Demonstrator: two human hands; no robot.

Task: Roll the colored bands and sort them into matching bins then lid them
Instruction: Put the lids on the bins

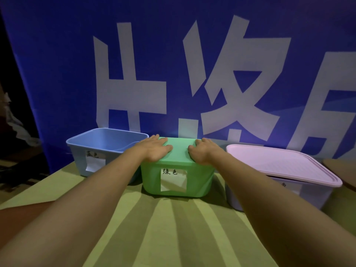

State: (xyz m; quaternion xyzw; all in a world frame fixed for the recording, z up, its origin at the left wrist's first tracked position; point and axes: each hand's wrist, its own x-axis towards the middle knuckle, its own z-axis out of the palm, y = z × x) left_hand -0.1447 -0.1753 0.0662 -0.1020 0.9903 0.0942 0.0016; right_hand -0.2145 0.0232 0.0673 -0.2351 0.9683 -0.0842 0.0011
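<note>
head view: both the left hand [154,149] and right hand [204,151] lie flat, fingers straight, pressing the green lid [180,149] onto the green bin [196,180] at centre. the lid looks light, stiff plastic, likely best pushed at its edges.

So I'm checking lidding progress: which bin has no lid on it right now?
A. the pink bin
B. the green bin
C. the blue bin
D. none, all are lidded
C: the blue bin stands open with its inside showing, while both hands press the green lid and the pink lid is on.
</note>
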